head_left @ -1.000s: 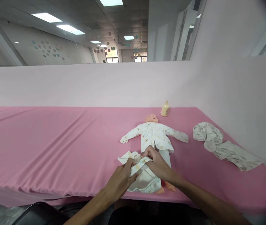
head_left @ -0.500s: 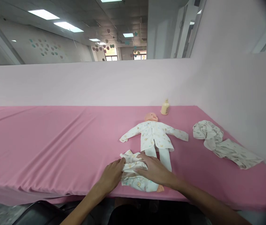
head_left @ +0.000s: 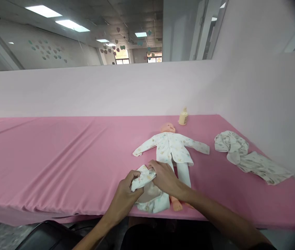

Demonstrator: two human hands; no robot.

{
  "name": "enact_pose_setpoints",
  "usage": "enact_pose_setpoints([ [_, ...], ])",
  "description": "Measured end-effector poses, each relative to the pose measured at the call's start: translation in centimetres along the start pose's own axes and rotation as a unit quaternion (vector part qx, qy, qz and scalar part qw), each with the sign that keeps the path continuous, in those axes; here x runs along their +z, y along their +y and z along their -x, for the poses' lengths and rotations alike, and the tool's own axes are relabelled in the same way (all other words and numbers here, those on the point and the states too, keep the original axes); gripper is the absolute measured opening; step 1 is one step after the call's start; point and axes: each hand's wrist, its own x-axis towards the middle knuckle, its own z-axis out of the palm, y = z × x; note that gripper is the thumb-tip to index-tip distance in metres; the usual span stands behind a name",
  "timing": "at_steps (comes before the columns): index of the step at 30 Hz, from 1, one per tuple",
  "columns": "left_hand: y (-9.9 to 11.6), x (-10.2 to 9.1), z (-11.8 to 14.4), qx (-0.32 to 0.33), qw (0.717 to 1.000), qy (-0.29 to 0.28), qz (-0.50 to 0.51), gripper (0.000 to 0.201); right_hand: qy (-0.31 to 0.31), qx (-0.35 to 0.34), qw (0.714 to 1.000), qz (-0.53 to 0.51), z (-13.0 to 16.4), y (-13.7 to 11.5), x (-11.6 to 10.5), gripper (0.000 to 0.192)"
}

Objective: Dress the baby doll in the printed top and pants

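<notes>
A small white printed baby garment (head_left: 152,205) lies bunched at the table's front edge, its greyish inside showing through an opening. My left hand (head_left: 128,191) is closed on the left end of its gathered upper edge, thumb below and fingers on top. At the right end of that same edge, my right hand (head_left: 163,176) pinches the cloth, its fingertips partly hidden by the hand. Just beyond lies a baby doll (head_left: 168,127) on its back, arms spread, in a white printed jacket (head_left: 175,147) and white trousers (head_left: 183,172). One bare foot (head_left: 176,205) shows beside the garment.
A pink sheet (head_left: 59,156) covers the long table. Behind the doll's head stands a pale yellow pump bottle (head_left: 183,117). Crumpled white printed clothes (head_left: 243,156) lie on the right, near the wall. A black chair (head_left: 47,236) is below the front edge at left.
My hands have gone from lying over the garment to gripping its upper edge, which is now gathered and lifted. More of the inside and the doll's foot show.
</notes>
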Motion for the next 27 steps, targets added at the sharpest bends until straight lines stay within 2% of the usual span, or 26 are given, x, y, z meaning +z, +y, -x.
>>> enact_pose_setpoints([
  [3,1.1,-1.1,-1.7,-0.010,0.989,-0.008,-0.144,0.045,0.043,0.023,0.999,0.021,-1.6,0.2,-1.4,0.040],
  [5,2.3,-1.5,-3.3,0.006,0.961,-0.032,-0.274,0.055,0.068,0.022,0.997,0.012,-2.6,-0.4,-2.6,0.041],
  [8,4.4,-2.0,-5.5,0.036,0.899,-0.041,-0.434,0.042,0.095,-0.013,0.995,-0.041,-3.3,-1.9,-4.5,0.039],
  [9,5.0,-2.3,-6.0,0.045,0.886,-0.035,-0.461,0.035,0.106,-0.025,0.992,-0.060,-3.3,-2.3,-5.2,0.041],
  [11,6.1,-3.1,-7.0,0.064,0.878,-0.019,-0.475,0.024,0.127,-0.028,0.987,-0.097,-3.1,-2.6,-6.2,0.050],
  [14,7.0,-4.7,-7.9,0.094,0.899,-0.050,-0.426,0.019,0.116,0.006,0.981,-0.153,-2.9,-1.8,-6.9,0.062],
  [17,7.2,-5.6,-8.4,0.110,0.919,-0.056,-0.374,0.021,0.064,0.029,0.977,-0.199,-3.1,-0.5,-6.9,0.051],
  [21,6.9,-4.6,-8.6,0.122,0.943,0.005,-0.309,0.019,0.032,0.024,0.970,-0.241,-3.5,0.2,-7.2,0.027],
  [25,6.4,-3.5,-8.4,0.068,0.975,0.018,-0.211,0.017,-0.028,0.020,0.967,-0.251,-3.7,0.8,-8.1,0.023],
  [27,6.2,-3.3,-8.2,0.064,0.984,0.023,-0.163,0.014,-0.059,0.022,0.968,-0.241,-3.9,1.3,-8.2,0.022],
])
